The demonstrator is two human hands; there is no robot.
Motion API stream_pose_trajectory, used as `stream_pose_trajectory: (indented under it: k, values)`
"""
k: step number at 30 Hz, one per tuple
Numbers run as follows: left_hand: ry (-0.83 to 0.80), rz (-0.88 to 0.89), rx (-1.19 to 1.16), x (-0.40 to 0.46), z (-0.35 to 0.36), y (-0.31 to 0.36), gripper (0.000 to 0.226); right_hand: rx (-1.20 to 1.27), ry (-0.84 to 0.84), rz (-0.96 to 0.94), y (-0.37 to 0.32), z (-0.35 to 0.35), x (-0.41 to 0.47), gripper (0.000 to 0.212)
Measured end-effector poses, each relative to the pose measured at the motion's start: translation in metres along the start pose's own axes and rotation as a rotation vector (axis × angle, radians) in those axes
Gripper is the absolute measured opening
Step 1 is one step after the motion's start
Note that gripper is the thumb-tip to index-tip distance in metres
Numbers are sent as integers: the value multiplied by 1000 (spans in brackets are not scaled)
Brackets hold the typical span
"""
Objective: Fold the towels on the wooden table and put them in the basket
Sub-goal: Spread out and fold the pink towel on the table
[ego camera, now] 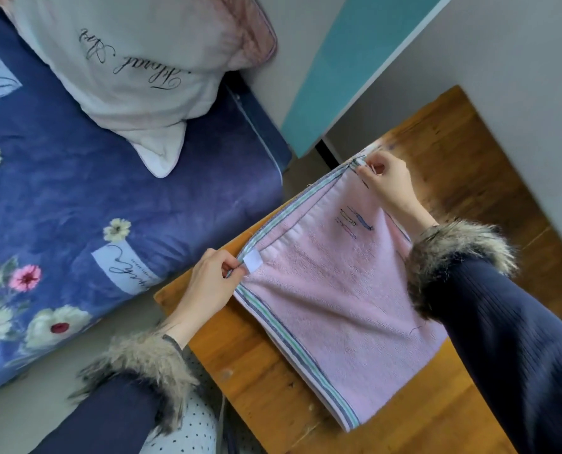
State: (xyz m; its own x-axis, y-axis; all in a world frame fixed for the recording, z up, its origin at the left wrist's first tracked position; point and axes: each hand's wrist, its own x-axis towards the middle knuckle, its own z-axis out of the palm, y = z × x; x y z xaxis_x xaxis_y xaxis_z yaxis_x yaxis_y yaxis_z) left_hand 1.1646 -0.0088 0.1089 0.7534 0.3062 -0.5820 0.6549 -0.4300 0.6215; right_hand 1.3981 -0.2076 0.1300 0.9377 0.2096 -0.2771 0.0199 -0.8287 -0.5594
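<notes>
A pink towel (pixel 332 290) with striped blue-green borders lies folded over on the wooden table (pixel 256 371). My left hand (pixel 207 286) pinches its near-left corner, beside a white label. My right hand (pixel 387 181) pinches the far corner of the same striped edge, holding that edge taut between both hands. A small embroidered figure shows on the towel near my right hand. No basket is in view.
A bed with a blue floral cover (pixel 92 208) and a white pillow (pixel 135 60) stands to the left of the table. A grey wall with a teal stripe (pixel 348 67) runs behind. Fur-cuffed dark sleeves (pixel 502 322) cover both arms.
</notes>
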Motion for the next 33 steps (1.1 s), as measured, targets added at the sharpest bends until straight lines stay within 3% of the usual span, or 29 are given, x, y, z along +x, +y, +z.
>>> stream_pose_trajectory:
  k: [8, 13, 16, 19, 21, 26, 33]
  values:
    - [-48, 85, -83, -2, -29, 19, 11, 287, 232, 185, 7, -70, -50, 8]
    - [18, 330, -117, -12, -55, 81, 17, 537, 372, 305, 27, -133, -116, 5]
    - [21, 464, -136, -28, -63, 128, 19, 692, 446, 367, 38, -170, -165, 15]
    - [-7, 587, -192, -45, -67, 168, 19, 871, 560, 382, 42, -199, -219, 2]
    - [-34, 658, -207, -57, -67, 192, 18, 906, 622, 382, 47, -212, -255, 9]
    - [-127, 843, -140, -85, -56, 239, 15, 907, 736, 372, 59, -232, -332, 5]
    - [-197, 955, -134, -105, -37, 281, 14, 900, 875, 406, 74, -244, -383, 6]
